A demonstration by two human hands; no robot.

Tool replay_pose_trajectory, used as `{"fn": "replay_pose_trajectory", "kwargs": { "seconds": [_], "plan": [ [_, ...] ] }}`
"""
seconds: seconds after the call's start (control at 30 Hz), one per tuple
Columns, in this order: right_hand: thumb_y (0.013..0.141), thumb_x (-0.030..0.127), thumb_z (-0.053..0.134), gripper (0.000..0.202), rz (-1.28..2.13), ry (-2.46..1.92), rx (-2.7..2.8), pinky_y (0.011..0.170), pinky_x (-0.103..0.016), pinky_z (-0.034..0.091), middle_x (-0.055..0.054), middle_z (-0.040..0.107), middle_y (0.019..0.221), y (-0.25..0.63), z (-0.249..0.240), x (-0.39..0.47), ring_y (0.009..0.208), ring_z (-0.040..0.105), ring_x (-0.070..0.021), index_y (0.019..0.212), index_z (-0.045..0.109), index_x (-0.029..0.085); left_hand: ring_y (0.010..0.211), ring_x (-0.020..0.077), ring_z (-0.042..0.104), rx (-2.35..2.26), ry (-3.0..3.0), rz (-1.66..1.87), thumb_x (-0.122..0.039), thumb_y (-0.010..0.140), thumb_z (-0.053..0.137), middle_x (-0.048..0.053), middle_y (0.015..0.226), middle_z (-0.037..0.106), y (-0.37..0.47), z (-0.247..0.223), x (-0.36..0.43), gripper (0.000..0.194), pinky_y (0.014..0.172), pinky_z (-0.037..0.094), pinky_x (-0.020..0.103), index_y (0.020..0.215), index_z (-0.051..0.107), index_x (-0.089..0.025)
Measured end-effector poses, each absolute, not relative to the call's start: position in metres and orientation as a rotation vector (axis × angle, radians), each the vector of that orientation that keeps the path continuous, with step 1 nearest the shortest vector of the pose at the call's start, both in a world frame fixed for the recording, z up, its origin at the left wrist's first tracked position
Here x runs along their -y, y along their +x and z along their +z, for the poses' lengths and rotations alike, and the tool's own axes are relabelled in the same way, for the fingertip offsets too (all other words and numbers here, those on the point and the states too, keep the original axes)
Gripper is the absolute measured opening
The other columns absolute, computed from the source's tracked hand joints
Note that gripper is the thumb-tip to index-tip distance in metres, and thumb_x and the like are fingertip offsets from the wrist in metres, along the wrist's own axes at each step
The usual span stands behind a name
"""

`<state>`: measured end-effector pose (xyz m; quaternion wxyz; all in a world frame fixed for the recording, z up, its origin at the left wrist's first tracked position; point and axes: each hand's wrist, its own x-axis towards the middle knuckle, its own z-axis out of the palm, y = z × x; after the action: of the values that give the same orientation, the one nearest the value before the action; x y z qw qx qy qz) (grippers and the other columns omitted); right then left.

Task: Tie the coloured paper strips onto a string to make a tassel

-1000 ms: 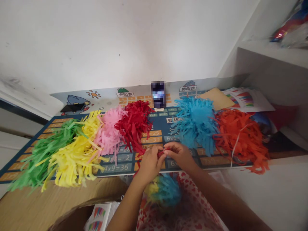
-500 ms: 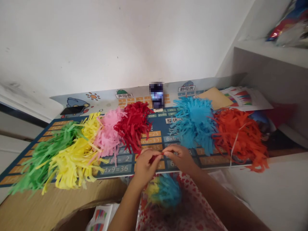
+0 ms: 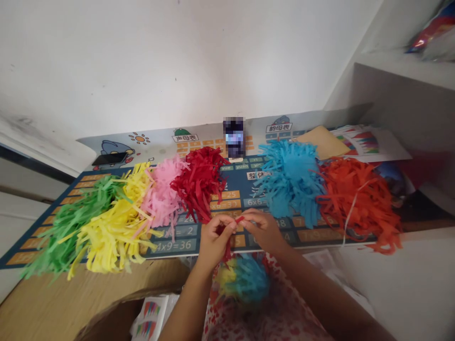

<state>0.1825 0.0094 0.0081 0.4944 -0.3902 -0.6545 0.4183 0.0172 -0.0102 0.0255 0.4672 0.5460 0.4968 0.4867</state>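
Observation:
Near the table's front edge, my left hand (image 3: 217, 239) and my right hand (image 3: 261, 229) come together at the fingertips. Between them they pinch a thin, twisted red paper tassel (image 3: 240, 219), partly hidden by my fingers. Some of its dark red strips hang below my left hand. Just beyond that hand lies a pile of dark red paper fringe (image 3: 201, 182). Light blue fringe (image 3: 289, 177) lies past my right hand. Below my wrists, a blue and yellow fringed bunch (image 3: 245, 279) sits over my lap.
Pink (image 3: 164, 189), yellow (image 3: 113, 237) and green (image 3: 76, 220) fringe spread to the left, orange fringe (image 3: 360, 199) to the right. A phone (image 3: 234, 139) stands against the wall. Another dark phone (image 3: 110, 158) lies at the back left, papers (image 3: 380, 147) at the back right.
The red piece between my fingertips shows more now, and its red strips hang lower below my left hand. The view has shifted slightly.

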Motion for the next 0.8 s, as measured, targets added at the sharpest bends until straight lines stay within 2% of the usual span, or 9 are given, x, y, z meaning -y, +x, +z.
{"fn": "replay_pose_trajectory", "kwargs": {
  "seconds": [0.2, 0.33, 0.6, 0.8],
  "plan": [
    [0.086, 0.019, 0.059, 0.016, 0.912, -0.958, 1.584, 0.077, -0.028, 0.053, -0.002, 0.073, 0.087, 0.1831, 0.0067, -0.0071, 0.082, 0.067, -0.0157, 0.086, 0.075, 0.025, 0.059, 0.0133, 0.060, -1.254, 1.354, 1.160, -0.041, 0.083, 0.066, 0.002, 0.069, 0.067, 0.0217, 0.0220, 0.0113, 0.024, 0.057, 0.049, 0.024, 0.078, 0.066, -0.017],
    [0.085, 0.024, 0.063, 0.012, 0.858, -0.987, 1.598, 0.076, -0.029, 0.054, -0.003, 0.073, 0.087, 0.1862, 0.0073, -0.0047, 0.081, 0.068, -0.0163, 0.083, 0.075, 0.025, 0.061, 0.0140, 0.061, -1.267, 1.340, 1.162, -0.042, 0.082, 0.066, 0.001, 0.067, 0.066, 0.0230, 0.0213, 0.0104, 0.025, 0.060, 0.050, 0.024, 0.078, 0.065, -0.017],
    [0.087, 0.025, 0.059, 0.016, 0.865, -1.007, 1.615, 0.073, -0.029, 0.053, -0.003, 0.073, 0.085, 0.1901, 0.0080, -0.0055, 0.078, 0.068, -0.0163, 0.081, 0.074, 0.024, 0.065, 0.0150, 0.064, -1.281, 1.357, 1.129, -0.040, 0.084, 0.065, 0.002, 0.071, 0.068, 0.0250, 0.0191, 0.0075, 0.023, 0.063, 0.052, 0.025, 0.079, 0.066, -0.018],
    [0.085, 0.022, 0.059, 0.014, 0.743, -1.104, 1.502, 0.074, -0.030, 0.052, -0.002, 0.072, 0.080, 0.1862, 0.0048, -0.0033, 0.076, 0.066, -0.0168, 0.078, 0.071, 0.023, 0.087, 0.0187, 0.068, -1.258, 1.877, 1.223, -0.028, 0.090, 0.060, 0.005, 0.094, 0.076, 0.0242, 0.0185, 0.0113, 0.019, 0.081, 0.052, 0.032, 0.101, 0.075, -0.024]
  ]
}}
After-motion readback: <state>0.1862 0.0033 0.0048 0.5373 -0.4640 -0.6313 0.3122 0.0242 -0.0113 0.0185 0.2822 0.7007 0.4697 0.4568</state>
